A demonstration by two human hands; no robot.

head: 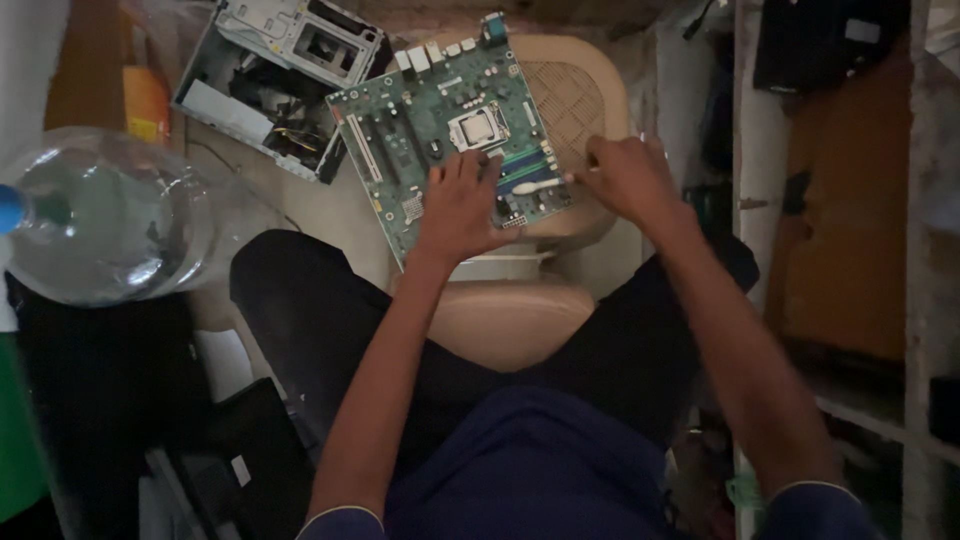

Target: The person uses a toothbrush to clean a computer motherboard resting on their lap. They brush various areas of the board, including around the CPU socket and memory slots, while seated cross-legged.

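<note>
Head view: green motherboard [450, 140] is out of the open computer case [280, 80] and lies flat on a beige plastic chair [570, 100], just in front of the person's knees. Left hand [460, 205] lies spread, palm down on the board's near edge, steadying it. Right hand [625, 175] is closed, pinching a slim tool [535, 186] whose tip meets the board by the blue slots. CPU socket [478, 128] looks intact; board is not stripped yet. Large clear water bottle [100, 215] sits at left.

A beige plastic stool [585, 95] carries the green circuit board [440, 130], lying flat and skewed across its seat; beside it, an opened computer case [275, 80] sits on the floor [330, 205].
</note>
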